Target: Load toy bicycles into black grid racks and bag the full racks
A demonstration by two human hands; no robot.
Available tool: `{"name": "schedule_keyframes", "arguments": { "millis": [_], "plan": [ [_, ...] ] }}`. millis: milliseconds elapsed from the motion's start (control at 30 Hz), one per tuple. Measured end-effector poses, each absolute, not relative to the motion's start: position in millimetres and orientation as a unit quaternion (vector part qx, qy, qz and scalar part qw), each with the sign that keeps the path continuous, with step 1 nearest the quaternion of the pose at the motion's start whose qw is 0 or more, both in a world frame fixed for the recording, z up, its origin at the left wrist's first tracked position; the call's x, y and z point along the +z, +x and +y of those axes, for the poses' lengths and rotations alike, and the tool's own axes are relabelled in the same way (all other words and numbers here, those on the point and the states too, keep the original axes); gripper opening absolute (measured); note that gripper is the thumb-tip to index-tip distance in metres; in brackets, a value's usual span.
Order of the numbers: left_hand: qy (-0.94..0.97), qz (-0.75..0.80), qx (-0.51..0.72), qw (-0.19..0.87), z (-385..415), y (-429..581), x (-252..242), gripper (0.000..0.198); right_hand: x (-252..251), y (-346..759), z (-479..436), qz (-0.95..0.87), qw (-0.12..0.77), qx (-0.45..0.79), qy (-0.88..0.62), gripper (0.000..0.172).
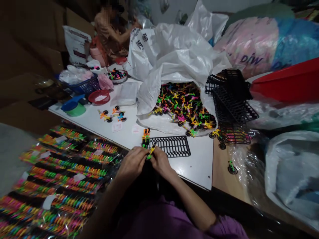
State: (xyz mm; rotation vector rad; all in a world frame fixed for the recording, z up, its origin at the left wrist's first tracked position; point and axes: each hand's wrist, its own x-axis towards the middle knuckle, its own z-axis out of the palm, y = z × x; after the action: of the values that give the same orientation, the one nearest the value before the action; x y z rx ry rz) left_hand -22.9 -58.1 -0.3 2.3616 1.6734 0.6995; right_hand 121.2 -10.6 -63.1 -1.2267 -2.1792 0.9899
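Observation:
My left hand and my right hand meet at the near edge of the white board, fingers pinched together on a small yellow and green toy bicycle. Just beyond them lies a black slotted plastic tray, with a few toy bicycles standing at its left end. Further back, a big white plastic bag spills a heap of bright loose toy bicycles.
Packed trays of colourful bicycles in clear wrap lie at my left. Stacked black trays stand at the right, beside a red tub and clear bags. Bowls and a blue basket sit far left. Another person sits across.

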Motion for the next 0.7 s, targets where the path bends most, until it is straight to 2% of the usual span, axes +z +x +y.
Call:
{"name": "schedule_keyframes", "arguments": {
  "millis": [367, 500, 700],
  "plan": [
    [0.777, 0.572, 0.246, 0.092, -57.1, -17.5, -3.6, 0.031, -42.5, 126.7, -1.0, -0.893, 0.059, 0.255, -0.367, 0.03],
    [0.761, 0.58, 0.278, 0.09, -56.0, -12.5, -2.6, 0.029, -46.5, 128.1, 3.0, -0.894, 0.078, 0.268, -0.351, 0.032],
    [0.742, 0.588, 0.301, 0.116, -54.8, -11.0, -2.6, 0.017, -62.3, 137.4, 7.1, -0.861, 0.181, 0.351, -0.321, 0.014]
  ]
}}
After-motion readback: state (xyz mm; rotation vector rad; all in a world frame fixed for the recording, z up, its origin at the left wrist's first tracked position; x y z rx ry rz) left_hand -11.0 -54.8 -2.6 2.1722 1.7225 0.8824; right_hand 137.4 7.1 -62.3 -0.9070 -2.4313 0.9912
